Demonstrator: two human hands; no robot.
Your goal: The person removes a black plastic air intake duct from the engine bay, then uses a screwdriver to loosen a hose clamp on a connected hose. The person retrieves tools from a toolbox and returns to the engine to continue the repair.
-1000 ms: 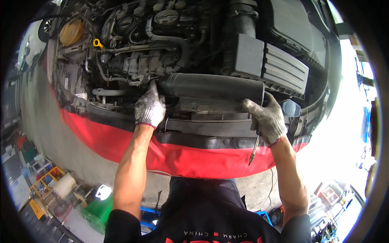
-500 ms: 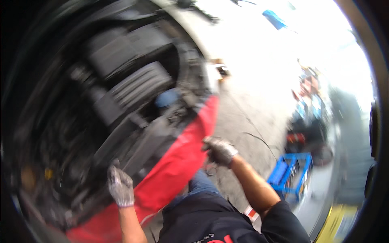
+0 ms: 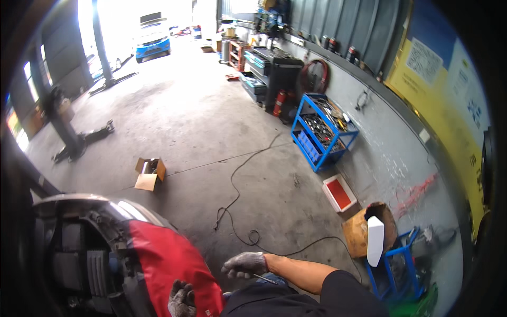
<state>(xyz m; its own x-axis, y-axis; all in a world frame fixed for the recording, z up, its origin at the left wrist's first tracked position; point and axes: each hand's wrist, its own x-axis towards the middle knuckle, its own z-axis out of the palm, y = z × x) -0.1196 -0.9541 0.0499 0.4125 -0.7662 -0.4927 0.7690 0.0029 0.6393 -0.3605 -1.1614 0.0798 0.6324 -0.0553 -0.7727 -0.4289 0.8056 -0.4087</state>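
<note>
My right hand, in a grey work glove, hovers beside the red fender cover at the front of my body. A slim metal rod-like tool sticks out from under its curled fingers; its other end is hidden in the glove. At the lower edge my left hand, also gloved, is over the cover with its fingers loosely bent and a little apart. Nothing shows in it. The cover drapes over the edge of a car's engine bay, where dark plastic parts are exposed.
A blue tool cart stands along the right wall, near a red-and-white box and an open cardboard box. A black cable snakes over the floor. Another small carton sits beyond the car. Lift post at left.
My view has swung up and right, away from the engine bay toward the workshop floor and wall. The slim tool at my right hand now shows; the left hand sits lower in the picture.
</note>
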